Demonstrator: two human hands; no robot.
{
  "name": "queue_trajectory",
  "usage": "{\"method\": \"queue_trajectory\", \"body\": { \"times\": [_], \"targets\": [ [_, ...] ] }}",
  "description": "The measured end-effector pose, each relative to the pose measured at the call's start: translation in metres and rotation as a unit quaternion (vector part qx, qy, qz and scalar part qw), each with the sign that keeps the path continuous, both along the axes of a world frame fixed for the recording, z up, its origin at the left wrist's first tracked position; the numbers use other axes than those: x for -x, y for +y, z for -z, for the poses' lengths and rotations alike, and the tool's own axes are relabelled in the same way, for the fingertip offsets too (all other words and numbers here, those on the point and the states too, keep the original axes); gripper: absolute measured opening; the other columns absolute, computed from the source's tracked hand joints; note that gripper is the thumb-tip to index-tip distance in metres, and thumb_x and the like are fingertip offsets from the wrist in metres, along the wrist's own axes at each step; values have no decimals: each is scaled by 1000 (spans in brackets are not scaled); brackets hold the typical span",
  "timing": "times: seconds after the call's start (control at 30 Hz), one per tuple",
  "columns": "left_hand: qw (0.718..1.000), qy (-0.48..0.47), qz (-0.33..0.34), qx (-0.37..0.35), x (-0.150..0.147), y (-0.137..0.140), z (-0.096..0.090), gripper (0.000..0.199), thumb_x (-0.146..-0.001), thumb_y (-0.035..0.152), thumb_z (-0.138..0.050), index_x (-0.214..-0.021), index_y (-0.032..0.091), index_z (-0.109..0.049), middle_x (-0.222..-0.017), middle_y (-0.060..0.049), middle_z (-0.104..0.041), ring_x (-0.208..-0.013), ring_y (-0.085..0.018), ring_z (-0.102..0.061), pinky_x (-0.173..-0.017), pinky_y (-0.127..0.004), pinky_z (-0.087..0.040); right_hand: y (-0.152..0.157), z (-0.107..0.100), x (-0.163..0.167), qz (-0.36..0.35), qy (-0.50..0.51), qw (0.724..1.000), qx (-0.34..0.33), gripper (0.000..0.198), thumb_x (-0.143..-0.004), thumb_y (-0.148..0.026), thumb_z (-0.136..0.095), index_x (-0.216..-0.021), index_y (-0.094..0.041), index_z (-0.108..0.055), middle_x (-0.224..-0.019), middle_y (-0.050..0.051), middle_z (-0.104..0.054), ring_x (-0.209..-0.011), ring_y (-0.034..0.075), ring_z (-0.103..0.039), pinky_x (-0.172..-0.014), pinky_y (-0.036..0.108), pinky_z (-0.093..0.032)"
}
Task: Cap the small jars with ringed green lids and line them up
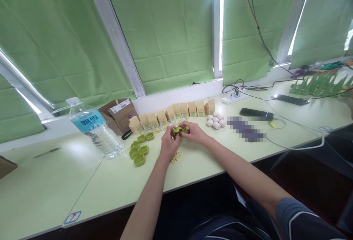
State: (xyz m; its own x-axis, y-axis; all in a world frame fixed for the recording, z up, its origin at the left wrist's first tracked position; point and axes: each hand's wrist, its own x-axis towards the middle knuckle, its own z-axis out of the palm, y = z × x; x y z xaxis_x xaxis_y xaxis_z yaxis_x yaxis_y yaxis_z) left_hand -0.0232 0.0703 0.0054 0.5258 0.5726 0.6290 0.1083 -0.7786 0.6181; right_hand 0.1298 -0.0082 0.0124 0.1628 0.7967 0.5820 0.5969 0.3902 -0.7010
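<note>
Both hands meet over the table around a small olive-green plastic piece [178, 130], its shape partly covered by fingers. My left hand [168, 142] grips its left side, and my right hand [193, 132] pinches it from the right. Just below the hands lie several small yellow loop-shaped pieces [176, 157]. To the left, several olive-green shallow cases [139, 160] sit in a loose group. Behind the hands stands a row of tan paper bags [170, 112] with green labels, with small clear items bearing yellow spots [157, 130] in front.
A large water bottle [99, 133] stands left, before an open cardboard box [119, 117]. White egg-shaped objects [216, 121] cluster right of the bags. Farther right lie a black phone-like device [256, 114], another phone [290, 99], a power strip [234, 96] and a trailing white cable [298, 148].
</note>
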Motion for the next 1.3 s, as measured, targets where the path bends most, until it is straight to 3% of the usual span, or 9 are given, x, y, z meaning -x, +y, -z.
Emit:
{"method": "queue_trajectory", "body": {
  "times": [0.53, 1.3],
  "targets": [
    [1000, 9, 4, 13, 2, 0, 0, 18, -85, 24, -56, -103, 22, -53, -76, 3, -58, -64, -11, -49, -63, -24, -41, -1, 1, 1, -1, 1, 1000, 12, 22, -82, -32, -61, -100, -19, -65, -84, 1, -65, -54, 7, -46, -54, 21, -39],
    [999, 34, 24, 12, 3, -4, -6, 15, -82, 18, -51, -97, 23, -50, -81, 2, -58, -67, -12, -50, -63, -23, -39, -2, -1, 2, -9, -2, 1000, 25, 16, -76, -23, -62, -91, -19, -60, -85, -1, -62, -56, 7, -46, -56, 20, -38]
  ]
}}
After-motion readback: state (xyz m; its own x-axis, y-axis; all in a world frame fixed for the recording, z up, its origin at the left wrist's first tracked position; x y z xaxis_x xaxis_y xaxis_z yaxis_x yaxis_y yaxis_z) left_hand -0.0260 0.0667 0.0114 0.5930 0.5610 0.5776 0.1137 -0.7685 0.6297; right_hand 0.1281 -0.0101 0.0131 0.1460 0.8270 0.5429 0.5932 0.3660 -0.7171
